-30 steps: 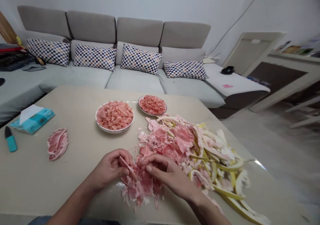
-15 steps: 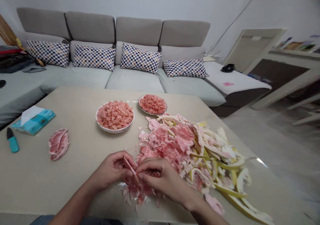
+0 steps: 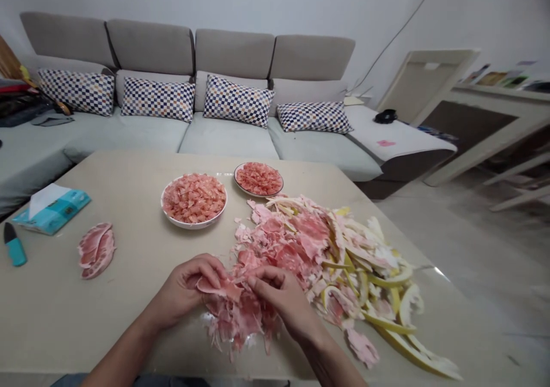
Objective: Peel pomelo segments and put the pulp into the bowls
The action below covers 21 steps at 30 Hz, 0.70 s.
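Pink citrus piece (image 3: 219, 288) is above the membrane scraps (image 3: 247, 318), at the near side of the tabletop (image 3: 141, 249). Left hand (image 3: 189, 286): fingers pinching the piece. Right hand (image 3: 279, 295): fingers narrow, at the piece's 3 o'clock side; cannot tell whether they grip it. Positions from piece: filled white bowl (image 3: 194, 201), 11 o'clock; dark-rimmed plate (image 3: 258, 179) of pulp, 1 o'clock; yellow-green peels (image 3: 393, 325), 3 o'clock; blue tissue pack (image 3: 60, 210), 10 o'clock; teal-handled knife (image 3: 16, 251), 9 o'clock.
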Motion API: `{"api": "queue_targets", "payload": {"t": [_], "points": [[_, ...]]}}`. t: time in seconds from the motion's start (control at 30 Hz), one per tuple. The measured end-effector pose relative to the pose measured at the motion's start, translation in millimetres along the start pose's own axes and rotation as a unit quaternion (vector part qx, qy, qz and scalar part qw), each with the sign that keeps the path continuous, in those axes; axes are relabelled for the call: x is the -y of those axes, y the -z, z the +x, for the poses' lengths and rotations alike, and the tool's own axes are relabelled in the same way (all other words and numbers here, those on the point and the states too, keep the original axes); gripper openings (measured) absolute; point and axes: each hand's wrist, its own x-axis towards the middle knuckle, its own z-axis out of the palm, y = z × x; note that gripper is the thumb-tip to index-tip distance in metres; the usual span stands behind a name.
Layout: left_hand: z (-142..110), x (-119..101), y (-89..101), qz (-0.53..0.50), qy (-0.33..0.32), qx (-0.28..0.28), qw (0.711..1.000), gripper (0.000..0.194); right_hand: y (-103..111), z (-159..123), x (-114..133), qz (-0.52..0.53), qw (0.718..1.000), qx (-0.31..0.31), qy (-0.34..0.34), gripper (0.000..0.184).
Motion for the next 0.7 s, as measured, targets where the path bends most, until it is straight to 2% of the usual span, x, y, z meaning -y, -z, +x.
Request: {"api": "queue_targets", "payload": {"t": [0.13, 0.23, 0.47, 0.53, 0.6, 0.63, 0.7], "points": [[-0.1, 5.0, 4.5, -0.036, -0.005, -0.007, 0.999, 0.011, 9.8, -4.8, -0.7, 0.03, 0.998, -0.049, 0.017, 0.034], [-0.7, 4.5, 9.1, -0.066, -0.014, -0.028, 0.997, 0.016, 15.8, -8.5, 1.2, 0.024, 0.998, -0.051, 0.019, 0.032], [-0.6, -1.1, 2.0, -0.088, 0.085, -0.074, 0.99, 0.019, 15.6, -13.4, 1.7, 0.035, 0.999, -0.009, 0.008, 0.032], [0.5, -0.5, -0.6, -0.094, 0.117, -0.081, 0.985, 0.023, 14.3, -13.3, 1.8, -0.006, 1.0, -0.013, 0.025, 0.031], [1.1, 0.5, -2.3, -0.092, 0.139, -0.087, 0.982, 0.023, 13.3, -12.3, 0.8, -0.092, 0.994, -0.025, 0.055, 0.032], [1.1, 1.1, -2.9, -0.09, 0.147, -0.09, 0.981, 0.023, 13.0, -11.3, -0.3, -0.151, 0.985, -0.038, 0.08, 0.031], [0.7, 2.1, -4.2, -0.087, 0.165, -0.092, 0.978, 0.024, 12.3, -8.8, -3.5, -0.274, 0.948, -0.078, 0.143, 0.021]]}}
